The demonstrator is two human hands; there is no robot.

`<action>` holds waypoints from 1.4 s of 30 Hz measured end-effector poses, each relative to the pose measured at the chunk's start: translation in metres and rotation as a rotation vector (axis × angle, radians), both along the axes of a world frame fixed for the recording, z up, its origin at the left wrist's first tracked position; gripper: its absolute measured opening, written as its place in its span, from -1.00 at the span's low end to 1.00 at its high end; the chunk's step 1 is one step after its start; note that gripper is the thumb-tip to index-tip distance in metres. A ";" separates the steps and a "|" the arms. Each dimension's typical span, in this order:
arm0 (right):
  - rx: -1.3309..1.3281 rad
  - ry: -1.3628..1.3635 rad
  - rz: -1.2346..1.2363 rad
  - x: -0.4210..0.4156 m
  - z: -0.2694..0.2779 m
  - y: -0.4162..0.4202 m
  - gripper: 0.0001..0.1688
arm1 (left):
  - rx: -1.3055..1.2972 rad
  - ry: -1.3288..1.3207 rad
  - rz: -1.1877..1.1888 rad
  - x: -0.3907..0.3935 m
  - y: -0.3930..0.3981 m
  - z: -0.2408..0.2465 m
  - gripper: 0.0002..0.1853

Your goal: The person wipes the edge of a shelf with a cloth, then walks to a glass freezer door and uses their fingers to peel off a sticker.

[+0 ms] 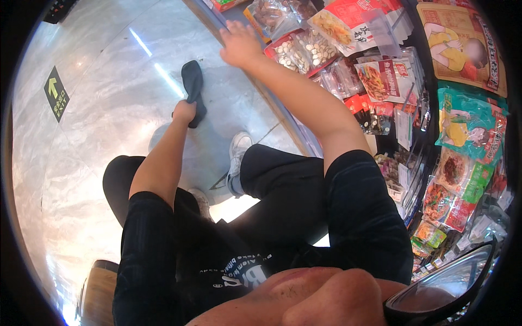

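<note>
My left hand [185, 112] is closed around the middle of a bunched dark grey cloth [192, 79], held over the floor in front of my knees. One end of the cloth extends ahead of the fist, and another part hangs beside it. To the right, my right hand [241, 45] is spread palm down at the edge of the low display shelf [281, 104], with no object seen in it. Close to its fingers and wrist lie clear bags of brown dried food [275, 18] and bags of pale round slices [314, 49].
Packaged foods fill the display at right, including a red and white pouch [346, 28] and a teal pack [469, 126]. My bent knees and white shoes [240, 150] are below my hands. An exit sign [57, 94] marks the floor at left; a brown rounded object [98, 289] stands at lower left.
</note>
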State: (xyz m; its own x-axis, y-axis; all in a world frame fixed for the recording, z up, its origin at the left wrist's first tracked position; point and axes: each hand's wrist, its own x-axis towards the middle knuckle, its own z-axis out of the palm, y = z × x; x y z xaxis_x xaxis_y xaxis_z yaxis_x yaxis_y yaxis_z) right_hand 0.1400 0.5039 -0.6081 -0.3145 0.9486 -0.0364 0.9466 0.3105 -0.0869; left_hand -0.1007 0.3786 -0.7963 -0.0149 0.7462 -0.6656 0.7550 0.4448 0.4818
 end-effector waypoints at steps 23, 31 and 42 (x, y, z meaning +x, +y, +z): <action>-0.100 0.306 -0.291 0.023 0.009 -0.003 -0.39 | 0.195 -0.278 0.342 0.047 0.050 0.068 -0.48; -0.189 0.250 -0.522 0.081 -0.017 0.024 -0.37 | 0.074 -0.244 0.344 0.013 0.035 0.033 -0.66; -0.042 0.192 -0.227 0.008 -0.009 0.001 -0.33 | 0.297 -0.167 0.360 0.042 0.053 0.091 -0.46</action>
